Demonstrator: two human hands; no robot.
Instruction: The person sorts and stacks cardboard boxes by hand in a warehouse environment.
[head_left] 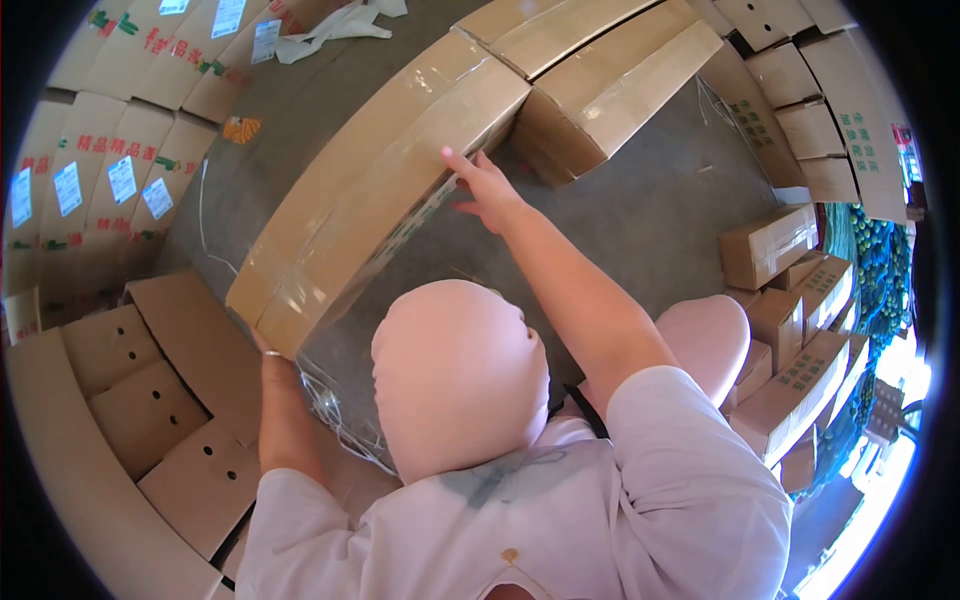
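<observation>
A long taped cardboard box (370, 170) stretches diagonally in front of me, its near end toward my lower left. My left hand (268, 342) is at that near end and grips the lower corner; most of its fingers are hidden by the cardboard. Against the long side nearest me is my right hand (487, 187), with its fingers spread and the fingertips at the upper edge. A second box (615, 95) lies beside the far end of the long one, with another taped box (545, 30) behind it.
Stacked cartons with red print (115, 150) and white labels stand at the left. Boxes with round holes (150, 410) fill the lower left. White strapping (340, 410) lies by the near end. Smaller cartons (770, 245) are piled at the right, beside green netting (875, 270).
</observation>
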